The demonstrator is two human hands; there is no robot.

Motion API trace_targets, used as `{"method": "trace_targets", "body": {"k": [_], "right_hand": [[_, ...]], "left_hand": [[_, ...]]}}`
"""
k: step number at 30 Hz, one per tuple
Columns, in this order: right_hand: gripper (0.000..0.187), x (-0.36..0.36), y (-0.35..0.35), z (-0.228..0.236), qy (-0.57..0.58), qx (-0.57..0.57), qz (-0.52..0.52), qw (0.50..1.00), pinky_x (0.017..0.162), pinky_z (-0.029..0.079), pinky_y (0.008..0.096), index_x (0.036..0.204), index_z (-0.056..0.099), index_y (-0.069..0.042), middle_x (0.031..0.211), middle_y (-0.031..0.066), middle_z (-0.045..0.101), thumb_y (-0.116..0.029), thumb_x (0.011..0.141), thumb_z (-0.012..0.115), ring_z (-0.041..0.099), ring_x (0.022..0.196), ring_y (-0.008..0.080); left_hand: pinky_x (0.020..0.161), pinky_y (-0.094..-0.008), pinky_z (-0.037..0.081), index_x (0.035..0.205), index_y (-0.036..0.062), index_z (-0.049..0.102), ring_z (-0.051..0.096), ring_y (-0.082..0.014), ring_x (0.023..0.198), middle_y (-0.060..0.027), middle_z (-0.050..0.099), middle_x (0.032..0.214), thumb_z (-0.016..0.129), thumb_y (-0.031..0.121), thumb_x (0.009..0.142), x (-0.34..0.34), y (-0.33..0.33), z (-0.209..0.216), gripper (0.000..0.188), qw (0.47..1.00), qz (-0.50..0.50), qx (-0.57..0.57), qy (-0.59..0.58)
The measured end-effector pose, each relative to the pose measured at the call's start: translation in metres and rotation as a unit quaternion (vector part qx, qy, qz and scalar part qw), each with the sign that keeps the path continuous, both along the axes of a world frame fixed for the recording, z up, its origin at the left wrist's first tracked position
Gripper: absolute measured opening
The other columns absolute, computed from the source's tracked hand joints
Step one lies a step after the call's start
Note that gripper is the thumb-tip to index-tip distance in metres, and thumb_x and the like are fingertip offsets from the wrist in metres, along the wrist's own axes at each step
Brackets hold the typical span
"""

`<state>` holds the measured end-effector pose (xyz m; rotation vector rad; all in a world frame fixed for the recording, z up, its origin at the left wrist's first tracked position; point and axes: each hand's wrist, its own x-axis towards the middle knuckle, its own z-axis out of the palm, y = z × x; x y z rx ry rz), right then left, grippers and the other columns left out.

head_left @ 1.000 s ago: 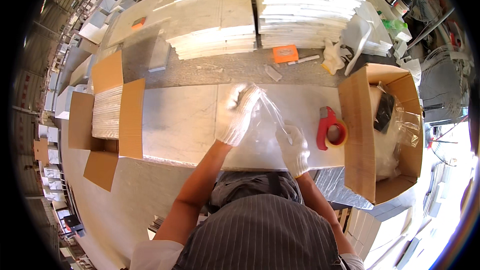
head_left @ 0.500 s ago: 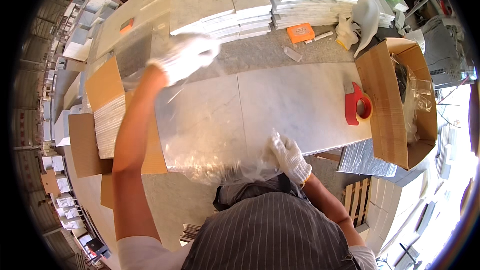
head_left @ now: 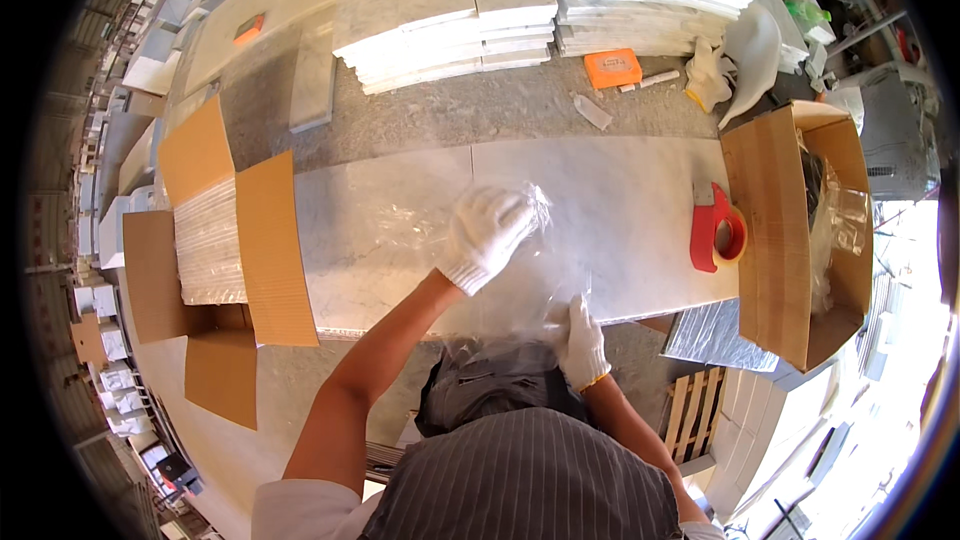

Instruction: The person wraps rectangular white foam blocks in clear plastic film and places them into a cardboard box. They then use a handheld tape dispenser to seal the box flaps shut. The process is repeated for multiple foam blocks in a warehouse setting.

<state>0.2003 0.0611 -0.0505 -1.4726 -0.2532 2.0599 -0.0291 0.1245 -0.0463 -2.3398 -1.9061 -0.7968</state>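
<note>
A: Scene lit by strong daylight; lower right corner blown out to white w/ glare.

B: Shine seen on the marble slab [head_left: 620, 210] and on the plastic film [head_left: 500, 280]. Straight edges bent by fisheye toward the black rim; far stacks smeared. Centre kept sharp, shadows soft, little blur noted.

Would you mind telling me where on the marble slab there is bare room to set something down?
The marble slab is bare between the clear plastic film and the red tape dispenser, and along its far edge. The near middle is crowded: left hand and right hand both grip the film. The open cardboard box borders the left end.
</note>
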Motion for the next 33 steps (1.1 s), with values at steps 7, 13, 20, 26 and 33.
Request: {"method": "trace_targets", "body": {"k": [7, 13, 20, 26, 33], "right_hand": [[0.056, 0.036, -0.017, -0.012, 0.015, -0.011, 0.055, 0.998, 0.070, 0.056, 0.0381, 0.091, 0.062, -0.002, 0.085, 0.0130, 0.066, -0.054, 0.102, 0.045, 0.065, 0.079, 0.0243], [0.047, 0.068, -0.026, -0.021, -0.055, 0.063, 0.115, 0.990, 0.060, 0.053, 0.0286, 0.089, 0.068, -0.001, 0.079, 0.0082, 0.069, -0.041, 0.104, 0.049, 0.062, 0.062, 0.0137], [0.035, 0.086, -0.026, -0.009, -0.102, 0.082, 0.186, 0.974, 0.066, 0.049, 0.0246, 0.095, 0.070, -0.003, 0.080, 0.0030, 0.066, -0.035, 0.100, 0.056, 0.060, 0.068, 0.0093], [0.041, 0.096, -0.030, -0.018, -0.104, 0.141, 0.210, 0.962, 0.076, 0.052, 0.0286, 0.102, 0.070, 0.001, 0.089, 0.0066, 0.070, -0.035, 0.103, 0.051, 0.065, 0.079, 0.0137], [0.052, 0.098, -0.037, -0.029, -0.057, 0.059, 0.167, 0.983, 0.081, 0.055, 0.0308, 0.107, 0.068, 0.004, 0.095, 0.0103, 0.071, -0.043, 0.105, 0.046, 0.068, 0.085, 0.0173]], "left_hand": [[0.093, -0.0493, 0.048, 0.130, 0.0202, 0.061, 0.059, -0.0302, 0.113, -0.0080, 0.065, 0.121, 0.074, 0.032, 0.083, 0.018, 0.030, -0.026, 0.051, 0.996, 0.050, 0.000, 0.069], [0.097, -0.0484, 0.047, 0.134, 0.0241, 0.057, 0.057, -0.0330, 0.118, -0.0097, 0.059, 0.131, 0.073, 0.034, 0.084, 0.013, 0.058, -0.021, 0.053, 0.983, 0.133, -0.046, 0.115], [0.086, -0.0455, 0.049, 0.095, 0.0170, 0.070, 0.062, -0.0282, 0.099, -0.0067, 0.065, 0.114, 0.069, 0.022, 0.082, -0.026, 0.094, -0.015, 0.014, 0.960, 0.031, -0.277, -0.014], [0.088, -0.0421, 0.048, 0.089, 0.0183, 0.070, 0.060, -0.0250, 0.102, -0.0019, 0.066, 0.106, 0.063, 0.017, 0.082, 0.008, 0.143, 0.045, 0.010, 0.939, -0.028, -0.204, 0.276], [0.100, -0.0496, 0.045, 0.124, 0.0196, 0.063, 0.056, -0.0294, 0.115, -0.0076, 0.059, 0.126, 0.076, 0.027, 0.078, 0.059, 0.118, -0.026, 0.049, 0.983, 0.092, 0.095, 0.125]]}}
